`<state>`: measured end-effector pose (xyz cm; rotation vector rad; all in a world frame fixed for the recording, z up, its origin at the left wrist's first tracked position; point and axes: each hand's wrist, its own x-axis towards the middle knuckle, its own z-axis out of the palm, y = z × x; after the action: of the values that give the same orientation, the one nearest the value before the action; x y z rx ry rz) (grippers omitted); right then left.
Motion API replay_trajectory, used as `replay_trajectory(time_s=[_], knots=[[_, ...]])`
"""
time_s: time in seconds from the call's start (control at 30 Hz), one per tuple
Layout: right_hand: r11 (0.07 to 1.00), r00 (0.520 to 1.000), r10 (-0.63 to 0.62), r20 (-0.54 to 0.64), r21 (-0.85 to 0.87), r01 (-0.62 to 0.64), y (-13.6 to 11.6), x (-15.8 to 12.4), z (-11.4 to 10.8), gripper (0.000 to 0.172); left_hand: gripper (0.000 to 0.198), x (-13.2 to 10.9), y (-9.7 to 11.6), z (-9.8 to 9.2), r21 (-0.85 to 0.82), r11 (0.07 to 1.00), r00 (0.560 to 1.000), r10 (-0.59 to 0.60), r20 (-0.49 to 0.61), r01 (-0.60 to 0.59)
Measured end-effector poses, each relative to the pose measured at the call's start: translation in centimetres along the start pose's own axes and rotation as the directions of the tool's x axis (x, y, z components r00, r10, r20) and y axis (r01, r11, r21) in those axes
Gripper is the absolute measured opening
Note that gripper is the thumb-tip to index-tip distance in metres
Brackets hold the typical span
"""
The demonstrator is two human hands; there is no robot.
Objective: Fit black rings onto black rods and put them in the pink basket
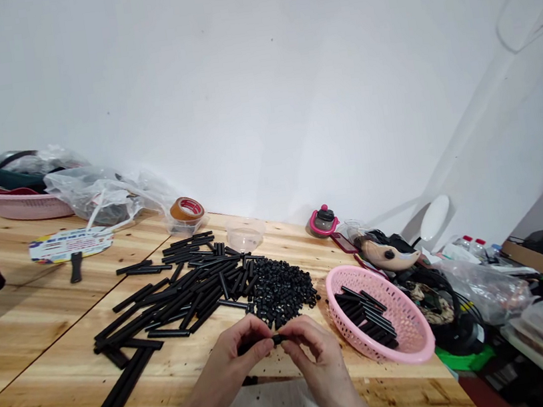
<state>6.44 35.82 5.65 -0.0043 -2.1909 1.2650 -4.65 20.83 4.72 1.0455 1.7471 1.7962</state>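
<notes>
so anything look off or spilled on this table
Black crumbs are scattered over the wooden table around the left hand and right hand, spilling out past the heap of short black pieces. The long black rods also lie in a crisscrossed jumble, unlike the neater bunch in the pink basket.

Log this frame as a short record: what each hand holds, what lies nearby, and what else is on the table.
Left hand: pinches a black rod, most of it hidden by the fingers
Right hand: pinches the same rod
Nearest things: a pile of short black pieces and a heap of long black rods
Basket: a pink plastic basket holding more black rods
Surface: a wooden table
Also on table: a roll of tape
</notes>
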Motion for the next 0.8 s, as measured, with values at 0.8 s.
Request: replay_trajectory(time_s=[0.8], knots=[[0.958, 0.989, 0.15, -0.006, 0.249, -0.144, 0.6, -0.07, 0.31, 0.017, 0.019, -0.24, -0.49, 0.21, -0.018, 1.0, 1.0, 0.002, 0.006, -0.002]])
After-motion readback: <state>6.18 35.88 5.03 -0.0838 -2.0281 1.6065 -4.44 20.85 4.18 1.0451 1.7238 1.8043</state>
